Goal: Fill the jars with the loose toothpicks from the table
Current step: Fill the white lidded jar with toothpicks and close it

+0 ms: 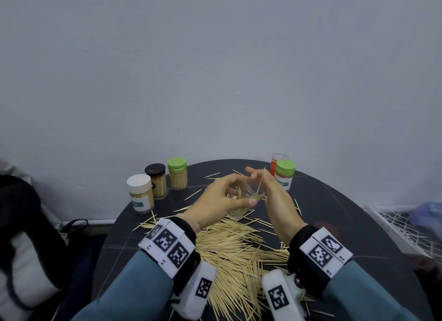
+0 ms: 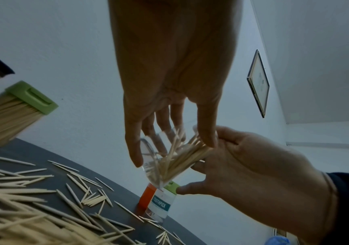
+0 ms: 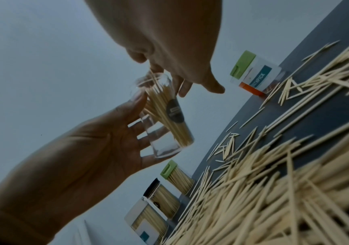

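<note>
A clear, lidless jar (image 1: pixel 244 197) is held tilted above the round dark table (image 1: pixel 354 215), partly filled with toothpicks. My left hand (image 1: pixel 222 198) grips it, fingers curled round its wall (image 2: pixel 161 165). At the jar's mouth my right hand (image 1: pixel 275 196) pinches a bundle of toothpicks (image 2: pixel 192 149), their tips inside the jar (image 3: pixel 165 126). One toothpick (image 1: pixel 261 180) sticks up between the right fingers. A big heap of loose toothpicks (image 1: pixel 234 249) covers the table below both wrists, with strays scattered further back.
At the back left stand three closed, full jars: white lid (image 1: pixel 140 192), black lid (image 1: pixel 156 180), green lid (image 1: pixel 177 173). At the back right, a labelled green-lid jar (image 1: pixel 284 174) stands before a red one (image 1: pixel 277 161). A dark bag (image 1: pixel 24 225) sits left, a wire rack (image 1: pixel 401 227) right.
</note>
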Demonstrator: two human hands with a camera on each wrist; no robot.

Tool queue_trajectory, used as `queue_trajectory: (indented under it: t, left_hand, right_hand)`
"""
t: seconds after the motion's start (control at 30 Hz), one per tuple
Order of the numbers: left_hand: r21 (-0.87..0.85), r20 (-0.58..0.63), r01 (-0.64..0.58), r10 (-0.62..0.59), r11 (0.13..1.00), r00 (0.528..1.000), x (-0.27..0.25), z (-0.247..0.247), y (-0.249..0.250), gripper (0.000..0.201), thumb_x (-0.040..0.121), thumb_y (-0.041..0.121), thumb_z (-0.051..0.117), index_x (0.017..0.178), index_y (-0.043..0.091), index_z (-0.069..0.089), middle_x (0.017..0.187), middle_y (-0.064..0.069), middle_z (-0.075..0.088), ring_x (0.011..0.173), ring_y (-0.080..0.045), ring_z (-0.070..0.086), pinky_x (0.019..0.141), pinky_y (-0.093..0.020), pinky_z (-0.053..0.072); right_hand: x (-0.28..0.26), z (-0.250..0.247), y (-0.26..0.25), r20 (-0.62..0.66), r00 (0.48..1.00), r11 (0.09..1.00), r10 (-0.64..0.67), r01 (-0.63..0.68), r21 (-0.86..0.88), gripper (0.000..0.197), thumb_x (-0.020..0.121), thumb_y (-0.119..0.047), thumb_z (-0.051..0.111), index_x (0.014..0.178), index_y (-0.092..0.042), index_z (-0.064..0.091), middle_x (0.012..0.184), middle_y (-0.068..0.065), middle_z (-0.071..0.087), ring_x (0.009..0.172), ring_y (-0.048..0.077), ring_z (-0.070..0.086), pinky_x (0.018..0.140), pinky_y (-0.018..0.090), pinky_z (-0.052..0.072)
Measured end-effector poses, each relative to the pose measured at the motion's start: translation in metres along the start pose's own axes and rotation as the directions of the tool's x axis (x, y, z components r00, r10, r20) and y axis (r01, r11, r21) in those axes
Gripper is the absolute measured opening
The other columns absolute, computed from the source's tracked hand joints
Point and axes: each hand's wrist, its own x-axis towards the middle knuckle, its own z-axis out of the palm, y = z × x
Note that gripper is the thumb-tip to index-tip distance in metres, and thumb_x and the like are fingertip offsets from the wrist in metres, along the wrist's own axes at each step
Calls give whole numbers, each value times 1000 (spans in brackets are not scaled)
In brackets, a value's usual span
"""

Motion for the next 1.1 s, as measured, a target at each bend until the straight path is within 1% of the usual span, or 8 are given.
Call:
queue_trajectory:
  t: [0.17,0.37,0.47,0.57,0.7,0.83,0.93,1.1]
  left_hand:
    - [-2,16,16,-16,1000,1000,0,1,0,46,80,25,73,123,20,57,102,13,62,101,-13,58,97,-47,47]
    - [-17,-5,25,-25,1000,1000,-1,-2,0,44,80,23,72,121,19,58,104,8,62,97,-9,58,95,-40,49]
    - [-44,-30,28,-29,999,999,0,-6,0,45,80,22,73,123,18,58,111,0,63,103,-16,60,95,-41,50]
    - [-83,-75,38,-45,996,996,1,-16,-2,46,80,20,73,122,18,58,115,-3,64,108,-20,61,94,-40,51]
    - [-107,-120,31,-44,994,992,-6,-35,-3,44,81,16,71,122,19,56,115,-1,64,104,-14,63,83,-21,53]
    - [-107,-162,35,-52,994,985,-16,-54,-6,44,81,16,71,122,20,56,115,3,64,105,-12,61,88,-23,50]
    - [-78,-180,44,-57,996,982,-23,-66,-11,43,80,18,72,120,23,57,113,3,63,105,-12,60,81,-16,51]
    - [-41,-190,60,-67,997,979,-32,-79,-18,37,80,20,73,112,29,57,109,7,62,108,-17,60,94,-31,49]
  right_hand:
    - [0,-1,-1,56,998,1000,13,-13,0,22,99,-17,37,94,-13,57,126,-7,58,118,14,51,94,24,40]
    - [1,-4,-1,-9,1000,999,12,-12,-40,35,100,-30,34,106,-13,64,123,-11,59,114,-6,47,83,13,31]
    - [6,-8,-2,-58,998,989,-1,-7,-147,34,101,-28,33,115,-13,59,117,-11,58,110,-2,48,78,10,31]
    - [13,-13,-3,-31,998,940,49,-57,-337,21,98,-16,44,112,-8,56,103,-9,57,101,2,53,80,8,39]
    - [19,-12,5,189,944,647,272,-34,-762,26,91,-17,57,117,-11,52,115,2,59,111,17,55,99,30,43]
    - [18,12,8,324,827,314,459,190,-930,53,86,-32,64,130,-11,43,130,5,49,118,18,48,99,27,40]
    - [20,30,14,331,774,194,541,268,-944,73,81,-41,68,138,-9,34,138,6,40,125,20,42,104,30,36]
    - [23,51,22,309,766,54,564,339,-939,77,81,-44,67,139,-5,33,139,8,36,128,22,37,107,34,35]
